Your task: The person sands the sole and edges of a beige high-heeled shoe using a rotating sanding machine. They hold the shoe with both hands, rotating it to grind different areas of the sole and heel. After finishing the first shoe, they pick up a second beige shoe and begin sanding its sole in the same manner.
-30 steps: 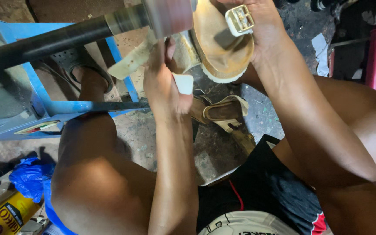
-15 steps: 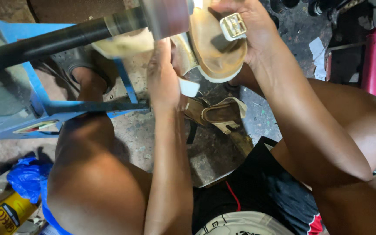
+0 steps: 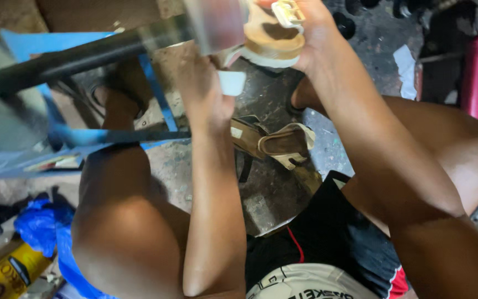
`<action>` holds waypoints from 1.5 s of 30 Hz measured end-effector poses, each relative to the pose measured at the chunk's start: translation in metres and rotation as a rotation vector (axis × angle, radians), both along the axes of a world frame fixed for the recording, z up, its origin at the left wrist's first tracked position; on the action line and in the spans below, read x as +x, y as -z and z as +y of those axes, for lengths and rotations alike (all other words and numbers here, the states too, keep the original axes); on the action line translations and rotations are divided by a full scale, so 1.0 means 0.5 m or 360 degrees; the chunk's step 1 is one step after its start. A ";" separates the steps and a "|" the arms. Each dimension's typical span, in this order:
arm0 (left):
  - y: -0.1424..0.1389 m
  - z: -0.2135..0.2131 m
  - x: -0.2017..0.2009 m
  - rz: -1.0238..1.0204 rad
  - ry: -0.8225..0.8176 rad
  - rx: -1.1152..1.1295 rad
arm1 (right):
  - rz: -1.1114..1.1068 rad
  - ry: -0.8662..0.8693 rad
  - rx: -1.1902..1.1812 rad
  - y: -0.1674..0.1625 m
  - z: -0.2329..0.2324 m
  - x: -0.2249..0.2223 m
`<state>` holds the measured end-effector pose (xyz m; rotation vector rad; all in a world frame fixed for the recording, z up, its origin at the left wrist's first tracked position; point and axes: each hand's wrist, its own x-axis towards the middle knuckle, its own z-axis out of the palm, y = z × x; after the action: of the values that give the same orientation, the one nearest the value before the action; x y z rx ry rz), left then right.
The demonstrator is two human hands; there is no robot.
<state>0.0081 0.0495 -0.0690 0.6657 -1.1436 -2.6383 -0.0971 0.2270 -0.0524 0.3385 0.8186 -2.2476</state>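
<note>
Right hand: the right hand (image 3: 311,33) grips a tan sandal (image 3: 272,41) at the far top, sole turned toward the blurred pink wheel (image 3: 217,22), apparently for grinding.
Left hand: the left hand (image 3: 203,91) is closed on a small white piece (image 3: 231,83) just below, seemingly bracing.
Floor: another sandal (image 3: 280,144) lies between the knees.

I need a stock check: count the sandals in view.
2. One sandal is held up in the right hand, beside the left hand; another sandal lies on the floor between the knees. More may be hidden.
</note>
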 end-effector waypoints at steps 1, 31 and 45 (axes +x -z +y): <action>-0.001 -0.003 -0.009 -0.0074 -0.0068 0.0015 | 0.0046 -0.0048 -0.0049 0.000 0.000 0.001; -0.064 -0.026 -0.021 -0.0259 0.0066 -0.0101 | -0.0304 0.0033 -0.0272 0.024 -0.027 0.042; -0.040 -0.029 0.008 -0.0095 0.0206 -0.0353 | -0.0248 0.0035 -0.0244 0.029 -0.013 0.053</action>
<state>0.0119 0.0350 -0.0488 0.6505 -1.5165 -2.5551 -0.0704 0.2203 -0.0668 0.4451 0.5606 -2.2554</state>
